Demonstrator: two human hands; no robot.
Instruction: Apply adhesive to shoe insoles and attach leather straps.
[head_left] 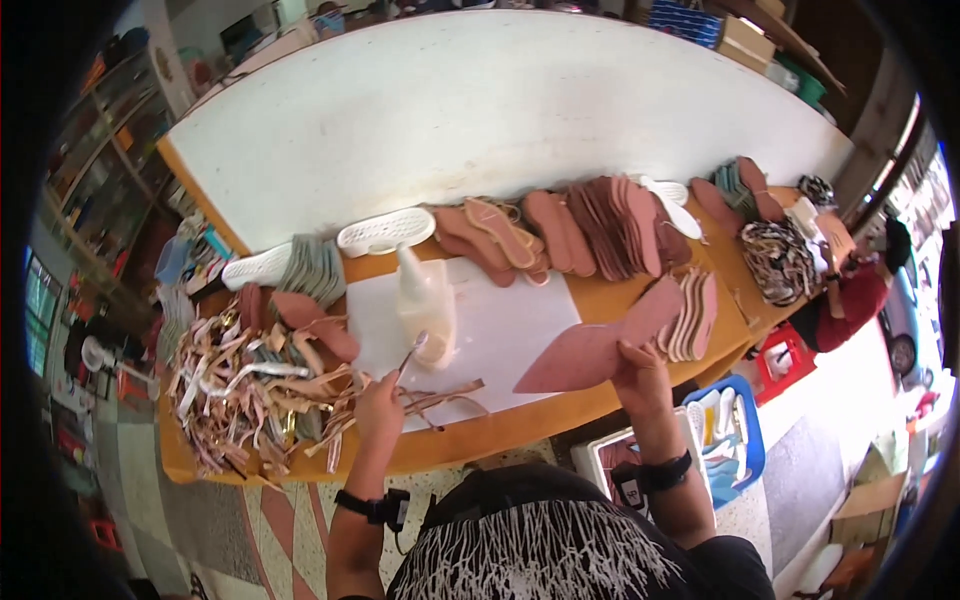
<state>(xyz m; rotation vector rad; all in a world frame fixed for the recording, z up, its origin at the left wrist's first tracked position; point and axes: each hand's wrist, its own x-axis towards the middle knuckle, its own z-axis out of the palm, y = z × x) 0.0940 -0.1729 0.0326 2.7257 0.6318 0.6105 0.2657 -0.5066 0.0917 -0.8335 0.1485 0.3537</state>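
Observation:
My left hand (379, 407) is closed around the handle of a small brush (413, 352), its tip raised beside a cream plastic bottle (424, 315) with a tapered neck. The bottle stands on a white sheet (510, 293) on the table. My right hand (643, 382) grips a pinkish-brown shoe insole (590, 348) near its middle, thumb on top, and holds it over the right part of the sheet. Close to that hand lies a fanned stack of pink insoles (690, 315). Next to my left hand, loose straps (435, 398) lie across the table's near edge.
A tangled heap of straps (250, 395) covers the table's left end. Insole stacks (610, 225) and white soles (386, 231) line the white board (500, 110) behind. At right, a blue basket (750, 470) holds soles; another person (850, 310) sits beyond a red stool (780, 365).

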